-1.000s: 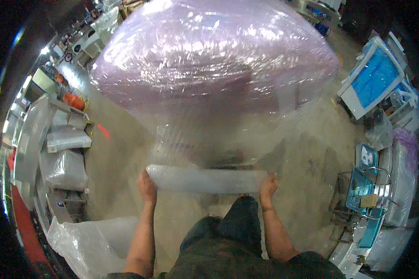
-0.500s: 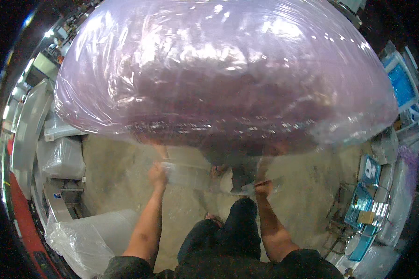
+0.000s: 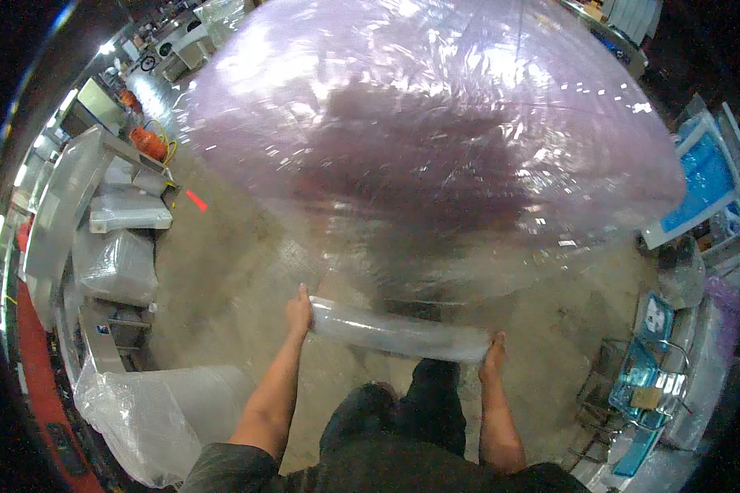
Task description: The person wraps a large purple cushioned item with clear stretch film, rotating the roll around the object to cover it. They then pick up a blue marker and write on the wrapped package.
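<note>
film roll (image 3: 399, 330), left grip (image 3: 299, 311), right grip (image 3: 493, 355) at ends

The roll of film (image 3: 399, 331) is clear, glossy plastic, smooth and shiny. The big wrapped load (image 3: 436, 140) wears crinkled, glinting pinkish plastic. The floor (image 3: 238, 271) looks like matt, rough, stained concrete. The bag (image 3: 140, 411) is cloudy plastic.

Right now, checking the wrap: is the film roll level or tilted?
Tilted slightly: the roll slopes down from the left hand to the right hand.
</note>
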A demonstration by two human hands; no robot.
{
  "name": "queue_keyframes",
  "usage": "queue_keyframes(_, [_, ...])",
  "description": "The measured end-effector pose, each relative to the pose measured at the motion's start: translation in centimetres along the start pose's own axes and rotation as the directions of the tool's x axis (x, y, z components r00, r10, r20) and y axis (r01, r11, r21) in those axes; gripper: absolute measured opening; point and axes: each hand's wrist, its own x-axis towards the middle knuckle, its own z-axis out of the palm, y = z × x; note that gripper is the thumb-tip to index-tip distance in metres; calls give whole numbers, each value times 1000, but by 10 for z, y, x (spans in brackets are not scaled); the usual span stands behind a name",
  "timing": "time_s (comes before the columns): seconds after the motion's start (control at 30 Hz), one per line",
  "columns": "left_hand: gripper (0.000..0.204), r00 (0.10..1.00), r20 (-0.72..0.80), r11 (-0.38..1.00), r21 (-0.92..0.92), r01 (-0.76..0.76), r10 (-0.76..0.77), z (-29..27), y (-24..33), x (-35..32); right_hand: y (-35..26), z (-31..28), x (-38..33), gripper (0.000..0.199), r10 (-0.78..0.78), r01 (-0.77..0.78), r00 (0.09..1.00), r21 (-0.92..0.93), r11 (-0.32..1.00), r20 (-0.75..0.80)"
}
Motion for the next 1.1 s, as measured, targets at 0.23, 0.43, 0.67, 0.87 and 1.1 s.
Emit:
queue_keyframes(0.23, [69, 908, 389, 779, -614, 128, 157, -95, 9, -77, -175, -77, -234, 55, -393, 458, 866, -175, 872, 310])
queue_keyframes(0.43, [45, 785, 184, 539, -814, -216, 592, -252, 35, -157, -305, -50, -319, 48, -617, 640, 764, -346, 686, 189])
queue_keyframes(0.67, [46, 815, -175, 666, -496, -557, 552, -415, 148, -153, -460, 11, -325, 39, -753, 781, 624, -127, 612, 209])
queue_keyframes(0.87, [66, 667, -164, 205, -875, -438, 727, -485, 272, -103, -560, 74, -285, 57, -741, 781, 474, 163, 603, 476])
queue_keyframes(1.1, [87, 269, -186, 70, -689, -722, 945, -495, 335, -41, -630, 145, -222, 72, -753, 870, 485, -153, 470, 445])
